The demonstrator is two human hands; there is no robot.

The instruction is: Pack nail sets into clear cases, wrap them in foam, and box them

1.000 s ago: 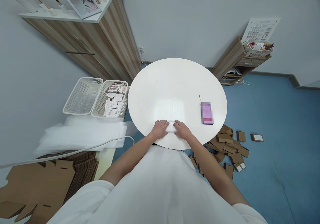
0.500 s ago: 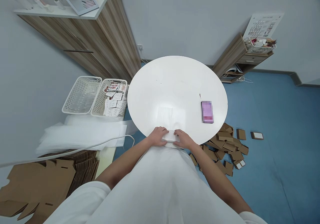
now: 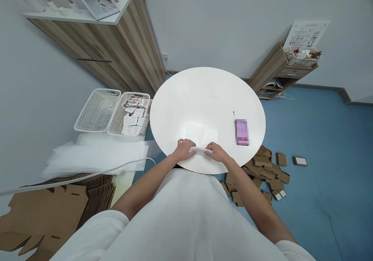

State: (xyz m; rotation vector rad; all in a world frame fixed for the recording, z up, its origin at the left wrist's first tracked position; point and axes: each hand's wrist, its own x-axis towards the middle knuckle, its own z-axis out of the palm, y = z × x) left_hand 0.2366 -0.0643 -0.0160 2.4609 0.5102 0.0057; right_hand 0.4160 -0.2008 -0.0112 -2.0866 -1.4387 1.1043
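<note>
On the near part of a round white table point(image 3: 204, 86), a narrow white rolled bundle point(image 3: 200, 150) lies crosswise, perhaps wrapped in foam sheet. My left hand point(image 3: 184, 149) closes its fingers and thumb on the bundle's left end. At its right end, my right hand point(image 3: 217, 152) grips it the same way. What is inside the bundle is hidden. Just beyond it, a faint pale patch point(image 3: 196, 131) shows on the tabletop; whether it is a thin sheet or a reflection cannot be made out. To the right lies a purple phone-sized rectangle point(image 3: 241, 132), its surface blurred.
White foam sheets point(image 3: 96, 156) and flat brown cardboard boxes point(image 3: 49, 210) are stacked at left. Behind them stand a basket with cards point(image 3: 132, 115) and another white basket point(image 3: 97, 111). Small cardboard boxes point(image 3: 266, 167) cover the floor at right. A white cable point(image 3: 116, 167) crosses the sheets.
Both hands have moved slightly forward, away from the table's near edge, with the white bundle. The bundle now looks narrower, and the hands are a little farther apart.
</note>
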